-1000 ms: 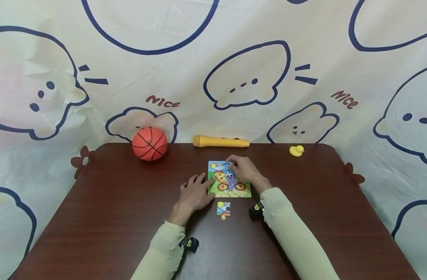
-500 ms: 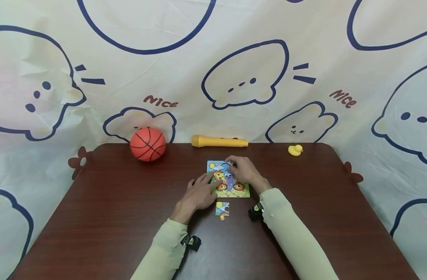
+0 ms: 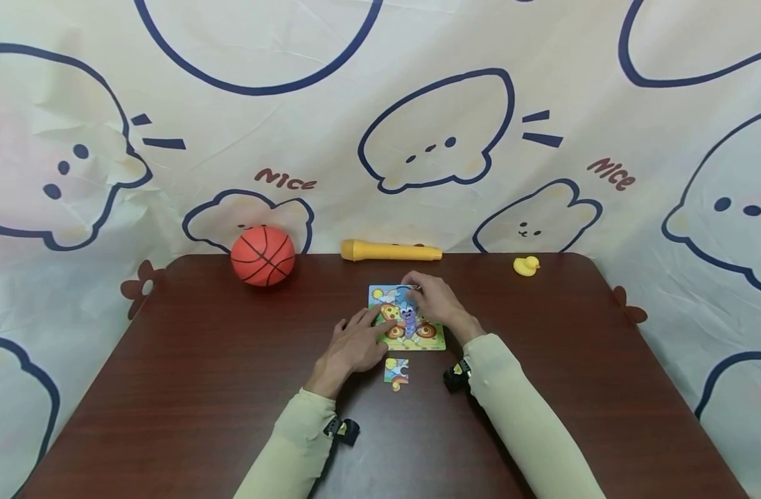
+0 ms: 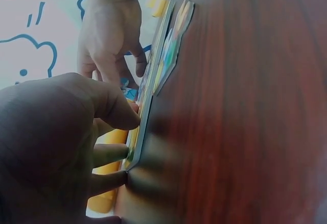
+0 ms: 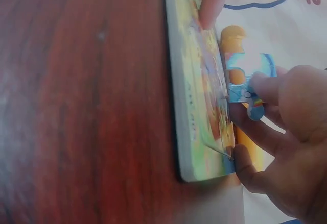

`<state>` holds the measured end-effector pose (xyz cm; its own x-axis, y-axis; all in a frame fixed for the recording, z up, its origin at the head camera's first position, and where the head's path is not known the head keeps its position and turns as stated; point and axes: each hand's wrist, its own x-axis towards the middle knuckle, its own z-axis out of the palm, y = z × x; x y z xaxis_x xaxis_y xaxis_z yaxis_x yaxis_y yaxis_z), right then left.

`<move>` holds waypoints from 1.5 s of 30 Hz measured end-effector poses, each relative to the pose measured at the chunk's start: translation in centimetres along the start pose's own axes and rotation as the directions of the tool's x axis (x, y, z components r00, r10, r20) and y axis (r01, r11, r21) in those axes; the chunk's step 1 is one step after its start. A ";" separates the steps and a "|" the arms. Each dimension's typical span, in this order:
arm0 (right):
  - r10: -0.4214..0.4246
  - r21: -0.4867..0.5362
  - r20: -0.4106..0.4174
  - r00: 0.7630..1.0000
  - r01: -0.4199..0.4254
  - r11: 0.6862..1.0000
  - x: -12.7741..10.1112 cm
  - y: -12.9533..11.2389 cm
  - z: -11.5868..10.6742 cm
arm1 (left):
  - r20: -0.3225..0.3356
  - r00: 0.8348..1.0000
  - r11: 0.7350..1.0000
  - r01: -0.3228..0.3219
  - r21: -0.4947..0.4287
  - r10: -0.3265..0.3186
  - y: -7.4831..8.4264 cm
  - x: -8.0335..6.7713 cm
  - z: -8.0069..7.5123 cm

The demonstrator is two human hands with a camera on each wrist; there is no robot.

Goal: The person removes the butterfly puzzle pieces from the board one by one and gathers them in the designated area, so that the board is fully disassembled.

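So, right wrist view shows the right hand (image 3: 436,299) pinching a blue puzzle piece (image 5: 244,65) (head view barely does); left hand (image 3: 352,346) rests loose, spread fingers on the board (image 3: 429,344).

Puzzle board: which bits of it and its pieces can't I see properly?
Head view: the puzzle board has its top right corner hidden by the right hand, and part of its left edge covered by the left hand.
Right wrist view: the right hand covers part of the held piece; the picture's top edge cuts off the board, whose print is blurred.
Left wrist view: the loose piece is almost edge-on, so its picture is unreadable.
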<state>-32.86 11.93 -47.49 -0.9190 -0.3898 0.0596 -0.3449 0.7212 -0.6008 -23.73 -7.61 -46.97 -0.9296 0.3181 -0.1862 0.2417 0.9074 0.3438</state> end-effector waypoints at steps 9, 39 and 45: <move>0.012 0.019 -0.008 1.000 -0.012 1.000 -0.5 0.1 -0.1 | 0.001 1.000 1.000 -0.005 0.005 0.005 0.3 0.0 0.1; 0.058 0.050 0.145 0.988 -0.066 0.997 -10.4 -0.4 -2.1 | -0.015 0.999 0.996 -0.043 -0.075 0.042 -0.3 -0.1 0.1; 0.024 0.009 0.213 0.977 -0.027 1.000 -11.2 -0.1 -1.8 | -0.022 0.999 0.994 -0.034 -0.108 0.032 -0.4 -0.1 0.2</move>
<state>-22.91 17.28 -46.63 -0.8651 -0.4854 -0.1262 -0.3186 0.7262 -0.6093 -23.63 -7.92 -47.29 -0.9272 0.3410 -0.1550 0.2418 0.8610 0.4475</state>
